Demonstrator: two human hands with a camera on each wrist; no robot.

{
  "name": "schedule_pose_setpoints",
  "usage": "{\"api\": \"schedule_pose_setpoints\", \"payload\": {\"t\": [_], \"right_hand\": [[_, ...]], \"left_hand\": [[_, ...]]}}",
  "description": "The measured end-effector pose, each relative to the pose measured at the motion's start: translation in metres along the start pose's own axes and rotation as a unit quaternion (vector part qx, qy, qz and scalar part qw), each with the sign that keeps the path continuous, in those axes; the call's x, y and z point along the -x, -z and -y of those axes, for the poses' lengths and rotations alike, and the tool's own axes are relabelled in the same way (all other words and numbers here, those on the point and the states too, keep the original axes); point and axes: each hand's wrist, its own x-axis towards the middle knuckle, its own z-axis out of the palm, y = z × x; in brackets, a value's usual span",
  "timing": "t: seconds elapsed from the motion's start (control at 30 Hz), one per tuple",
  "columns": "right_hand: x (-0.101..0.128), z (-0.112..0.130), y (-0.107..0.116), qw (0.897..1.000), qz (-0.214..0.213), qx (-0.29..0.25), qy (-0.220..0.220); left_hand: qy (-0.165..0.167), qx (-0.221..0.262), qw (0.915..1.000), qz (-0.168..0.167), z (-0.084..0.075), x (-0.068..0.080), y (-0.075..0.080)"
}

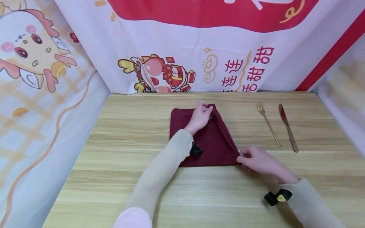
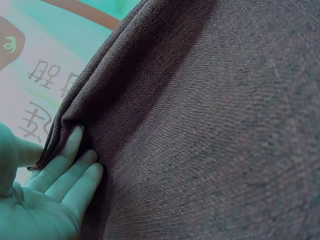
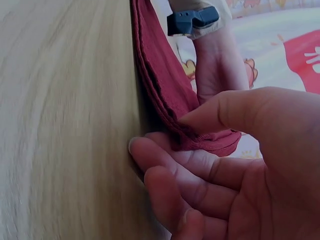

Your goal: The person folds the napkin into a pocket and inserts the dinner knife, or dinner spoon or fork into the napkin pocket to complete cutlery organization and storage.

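Hands work a dark red cloth napkin (image 1: 212, 139) lying folded near the middle of a pale wooden table (image 1: 119, 190). We see the left hand (image 1: 199, 116) pinching the napkin's far corner, fingers curled over the gathered layers; the left wrist view shows the fingertips (image 2: 75, 160) pressed into the fold. The right hand (image 1: 258, 161) pinches the near right corner, and the right wrist view shows the thumb (image 3: 225, 112) on top and fingers beneath, clamping several stacked layers just off the tabletop.

To do this fold well, we judge that both pinches should hold every layer together, so none slips out. The edge running between the two hands wants to be kept taut and straight, and the corners kept aligned before any crease is pressed flat.

A gold fork (image 1: 269, 124) and a knife (image 1: 288, 126) lie side by side to the right, well apart from the napkin.
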Motion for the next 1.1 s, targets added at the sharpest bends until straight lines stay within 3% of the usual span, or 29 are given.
{"api": "schedule_pose_setpoints", "payload": {"t": [0.1, 0.33, 0.53, 0.7, 0.87, 0.97, 1.1], "right_hand": [[0.001, -0.004, 0.003, 1.000, 0.004, 0.001, -0.004], [0.003, -0.008, 0.010, 1.000, 0.008, 0.026, -0.006], [0.004, -0.014, 0.019, 0.999, 0.008, 0.040, -0.009], [-0.001, -0.012, 0.035, 0.999, -0.017, 0.026, 0.014], [-0.018, -0.001, 0.054, 0.993, -0.105, 0.037, 0.040], [-0.035, 0.005, 0.065, 0.986, -0.156, 0.044, 0.038], [-0.064, 0.012, 0.076, 0.984, -0.176, 0.032, 0.022]], "left_hand": [[-0.001, -0.003, 1.0000, 0.001, 0.001, 0.000, -0.006], [-0.014, -0.068, 0.9974, 0.018, 0.008, 0.005, -0.010], [-0.029, -0.072, 0.9963, 0.038, 0.008, 0.005, 0.003], [-0.059, -0.081, 0.9945, 0.027, -0.001, 0.003, 0.033], [-0.091, -0.099, 0.9909, -0.005, -0.009, -0.002, 0.077], [-0.097, -0.124, 0.9873, -0.020, -0.008, -0.006, 0.103], [-0.079, -0.176, 0.9811, -0.012, -0.005, -0.007, 0.130]]}}
